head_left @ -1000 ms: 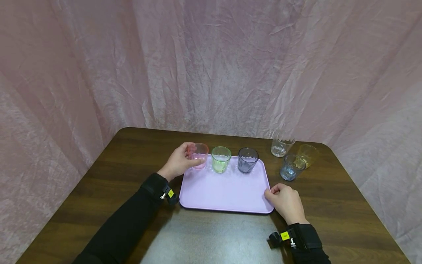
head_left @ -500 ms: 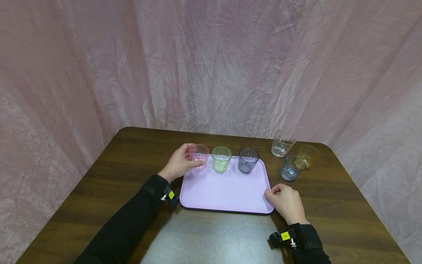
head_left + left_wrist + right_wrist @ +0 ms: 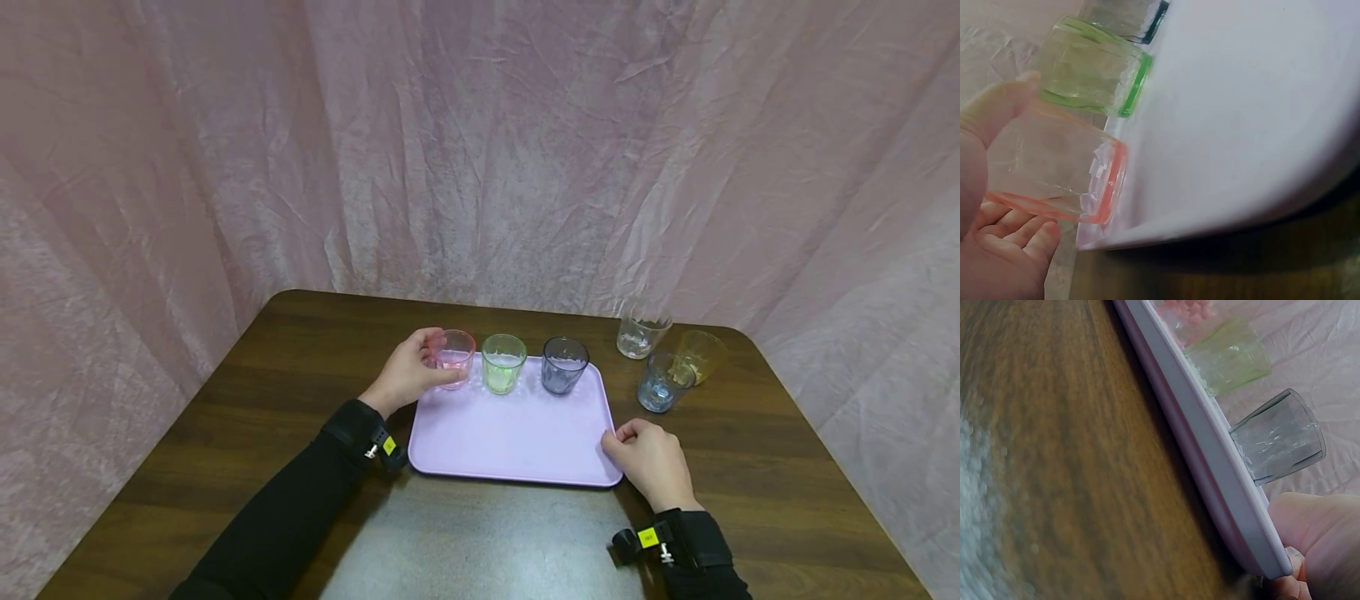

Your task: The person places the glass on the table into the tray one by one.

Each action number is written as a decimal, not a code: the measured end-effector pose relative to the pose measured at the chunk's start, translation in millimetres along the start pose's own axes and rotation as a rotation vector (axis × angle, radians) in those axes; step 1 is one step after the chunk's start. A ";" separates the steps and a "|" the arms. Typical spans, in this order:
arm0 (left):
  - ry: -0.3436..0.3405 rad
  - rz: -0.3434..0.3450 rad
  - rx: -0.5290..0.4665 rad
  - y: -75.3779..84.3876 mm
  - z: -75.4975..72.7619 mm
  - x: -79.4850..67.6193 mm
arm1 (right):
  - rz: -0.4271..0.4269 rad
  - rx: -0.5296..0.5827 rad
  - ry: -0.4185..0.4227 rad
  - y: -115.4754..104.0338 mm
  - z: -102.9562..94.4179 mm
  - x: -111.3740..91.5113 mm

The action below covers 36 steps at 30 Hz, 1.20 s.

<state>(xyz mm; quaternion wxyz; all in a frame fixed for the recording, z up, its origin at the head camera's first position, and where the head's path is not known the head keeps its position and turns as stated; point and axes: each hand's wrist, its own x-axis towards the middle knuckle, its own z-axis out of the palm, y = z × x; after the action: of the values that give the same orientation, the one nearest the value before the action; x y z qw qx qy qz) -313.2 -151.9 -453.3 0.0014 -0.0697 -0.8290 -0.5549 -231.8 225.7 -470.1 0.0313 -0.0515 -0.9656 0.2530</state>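
My left hand [image 3: 408, 367] holds a pink-tinted glass [image 3: 454, 354] upright at the far left corner of the lilac tray [image 3: 517, 437]. The left wrist view has the thumb [image 3: 1007, 106] on one side of this glass and the fingers [image 3: 1019, 234] on the other. Beside it on the tray stand a green glass [image 3: 503, 364] and a grey glass [image 3: 564, 367], in a row along the far edge. At the tray's near right side, my right hand [image 3: 651, 458] pinches the rim, thumb above and fingertips partly hidden under the edge in the right wrist view.
Right of the tray, a clear glass [image 3: 641, 333], a blue glass [image 3: 663, 383] and a yellow glass [image 3: 701, 354] stand close together on the brown wooden table [image 3: 315, 333]. A pink cloth curtain [image 3: 480, 167] hangs behind the table.
The left hand and the pink glass have shifted very slightly toward the near side, down onto the tray's corner. The right hand, the tray and the other glasses have stayed in place.
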 end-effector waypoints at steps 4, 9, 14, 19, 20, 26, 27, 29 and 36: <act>0.002 0.013 -0.048 3.4 -5.3 -1.0 | -0.002 0.001 0.004 -0.5 -0.5 -0.5; 0.034 0.043 -0.110 7.7 -18.4 -4.2 | -0.016 0.012 0.009 -0.9 -3.3 -0.7; 0.103 0.007 -0.076 9.9 -34.2 -13.5 | -0.021 0.012 0.003 0.1 -4.3 -0.2; 0.152 -0.032 -0.060 11.8 -45.1 -25.2 | -0.021 0.011 0.001 1.3 -3.0 0.2; 0.152 -0.037 -0.059 11.8 -46.3 -27.4 | -0.018 0.014 -0.003 1.5 -2.7 0.2; 0.090 -0.136 -0.041 9.4 -49.9 -46.5 | -0.039 0.004 0.014 1.4 -2.7 1.0; 0.066 -0.152 -0.036 8.8 -50.2 -49.8 | -0.046 0.003 0.018 1.6 -2.5 1.0; 0.020 -0.181 -0.036 7.7 -50.1 -54.3 | -0.055 0.000 0.023 2.3 -2.4 1.0; -0.071 -0.296 -0.006 6.4 -45.0 -63.8 | -0.067 0.011 0.027 1.7 -4.9 -1.6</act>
<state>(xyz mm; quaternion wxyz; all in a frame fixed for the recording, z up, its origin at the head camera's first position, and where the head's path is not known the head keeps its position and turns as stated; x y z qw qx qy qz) -252.6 -198.2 -435.3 -0.1097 0.0336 -0.8280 -0.5489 -229.6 229.4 -466.7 0.0533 -0.0222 -0.9649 0.2562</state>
